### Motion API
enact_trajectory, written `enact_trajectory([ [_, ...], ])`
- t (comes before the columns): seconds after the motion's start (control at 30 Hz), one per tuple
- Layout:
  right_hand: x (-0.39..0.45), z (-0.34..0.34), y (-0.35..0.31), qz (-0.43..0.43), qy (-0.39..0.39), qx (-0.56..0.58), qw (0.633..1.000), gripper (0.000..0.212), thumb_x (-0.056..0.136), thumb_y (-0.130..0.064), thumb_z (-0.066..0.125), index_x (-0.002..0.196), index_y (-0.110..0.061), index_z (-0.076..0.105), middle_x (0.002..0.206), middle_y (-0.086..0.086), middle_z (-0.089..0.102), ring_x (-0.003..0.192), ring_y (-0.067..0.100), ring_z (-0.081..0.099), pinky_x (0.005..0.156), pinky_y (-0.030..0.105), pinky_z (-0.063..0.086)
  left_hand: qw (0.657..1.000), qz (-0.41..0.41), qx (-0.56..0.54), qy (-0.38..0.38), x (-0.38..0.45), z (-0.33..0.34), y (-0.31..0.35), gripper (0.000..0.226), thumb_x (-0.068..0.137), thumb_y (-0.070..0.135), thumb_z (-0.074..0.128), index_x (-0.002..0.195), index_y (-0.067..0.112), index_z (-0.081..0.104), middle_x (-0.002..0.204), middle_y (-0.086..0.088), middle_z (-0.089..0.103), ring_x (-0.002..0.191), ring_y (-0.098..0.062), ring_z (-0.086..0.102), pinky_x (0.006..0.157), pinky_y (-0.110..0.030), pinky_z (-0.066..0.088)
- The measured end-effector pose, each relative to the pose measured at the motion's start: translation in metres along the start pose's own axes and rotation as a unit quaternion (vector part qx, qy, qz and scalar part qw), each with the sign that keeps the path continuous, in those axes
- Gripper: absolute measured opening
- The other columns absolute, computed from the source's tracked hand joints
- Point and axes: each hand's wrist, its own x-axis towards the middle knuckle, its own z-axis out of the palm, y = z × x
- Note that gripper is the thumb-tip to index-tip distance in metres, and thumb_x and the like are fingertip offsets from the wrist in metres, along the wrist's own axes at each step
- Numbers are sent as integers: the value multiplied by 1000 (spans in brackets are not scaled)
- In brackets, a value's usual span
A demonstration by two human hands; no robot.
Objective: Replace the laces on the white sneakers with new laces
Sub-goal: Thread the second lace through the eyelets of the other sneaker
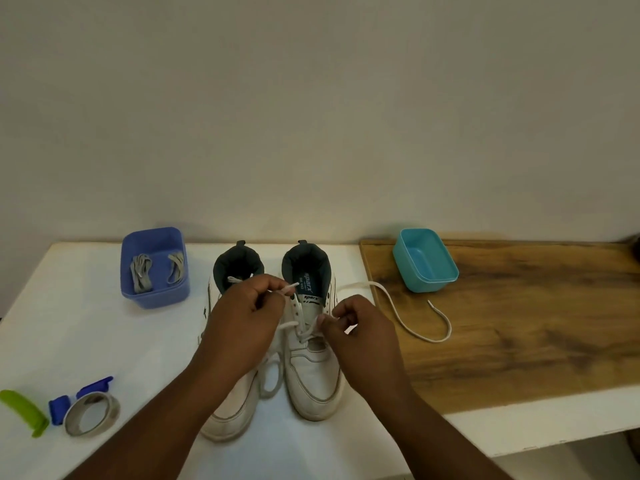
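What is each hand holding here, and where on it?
Both pinch the white lace of the right-hand sneaker: left hand near its tip, right hand at the eyelets.

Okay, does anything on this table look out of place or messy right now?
Only the loose white lace trailing from the right-hand white sneaker across the wooden board, its tip near the empty teal plastic tub. Nothing looks spilled or damaged.

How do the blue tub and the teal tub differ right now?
The blue tub holds grey laces; the teal tub looks empty. The blue tub sits on the white tabletop left of the sneakers; the teal tub sits on the wooden board to their right. The blue tub stands level; the teal tub appears tilted toward the camera. Both are open, lidless, rounded rectangular plastic tubs.
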Motion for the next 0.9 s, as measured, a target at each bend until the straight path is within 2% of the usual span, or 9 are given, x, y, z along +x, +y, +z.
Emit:
enact_trajectory([
  [0.1, 8, 2, 11, 5, -2, -21, 1000, 12, 92, -35, 71, 102, -32, 64, 88, -16, 65, 82, 2, 63, 74, 27, 56, 1000, 4, 17, -7, 1, 6, -2, 20, 98, 41, 54, 88, 32, 68, 72, 1, 65, 63, -16, 60, 63, -31, 50],
  [0.17, 11, 4, 16, 15, -1, -4, 1000, 14, 95, -25, 66, 108, -30, 67, 96, -18, 66, 90, 1, 63, 84, 30, 58, 999, 26, 25, 0, 2, 6, -4, 19, 98, 41, 54, 89, 32, 67, 76, 6, 67, 73, -11, 63, 67, -30, 52],
  [0.23, 13, 4, 17, 23, 12, 11, 1000, 13, 96, -24, 64, 107, -29, 69, 100, -17, 67, 94, 2, 62, 89, 32, 57, 997, 55, 49, 14, 4, 5, -6, 13, 99, 37, 56, 96, 37, 69, 85, 16, 68, 80, -1, 62, 66, -18, 47],
  [0.3, 13, 6, 17, 11, 31, -5, 999, 11, 97, -37, 64, 103, -30, 70, 98, -16, 67, 94, 1, 61, 87, 30, 55, 991, 84, 97, 26, 5, 6, -9, 15, 98, 36, 57, 105, 40, 70, 94, 20, 67, 83, 2, 60, 69, -14, 42],
  [0.4, 11, 12, 12, -6, 36, -47, 998, 28, 92, -60, 61, 97, -34, 68, 90, -18, 65, 86, -1, 60, 78, 25, 52, 982, 114, 145, 30, 6, 13, -12, 17, 97, 36, 59, 108, 38, 72, 94, 18, 66, 78, 1, 60, 73, -17, 45],
  [0.57, 8, 11, 4, -10, 25, -122, 992, 32, 92, -63, 58, 103, -34, 66, 96, -16, 62, 85, 3, 57, 76, 21, 48, 975, 125, 182, 35, 9, 29, -17, 18, 96, 36, 60, 110, 35, 72, 96, 13, 66, 81, -4, 59, 79, -27, 53],
  [0.67, 13, 1, 7, -47, -25, -181, 982, 30, 96, -61, 53, 107, -36, 63, 105, -13, 58, 89, 5, 55, 74, 21, 45, 970, 136, 201, 33, 10, 31, -20, 18, 96, 35, 61, 110, 35, 73, 97, 11, 67, 86, -6, 59, 80, -27, 52],
  [0.8, 20, -22, 16, -79, -150, -210, 963, 19, 103, -36, 54, 122, -34, 59, 121, -8, 56, 94, 7, 56, 75, 16, 43, 947, 175, 270, 4, 10, 29, -23, 20, 97, 35, 58, 110, 36, 73, 96, 9, 66, 89, -11, 58, 79, -33, 52],
  [0.9, 20, -24, 17, -87, -136, -259, 952, 21, 104, -33, 54, 123, -30, 63, 122, -6, 56, 95, 9, 57, 80, 19, 48, 926, 184, 331, -14, 9, 33, -24, 20, 96, 40, 58, 110, 40, 72, 92, 10, 63, 85, -12, 59, 77, -34, 52],
])
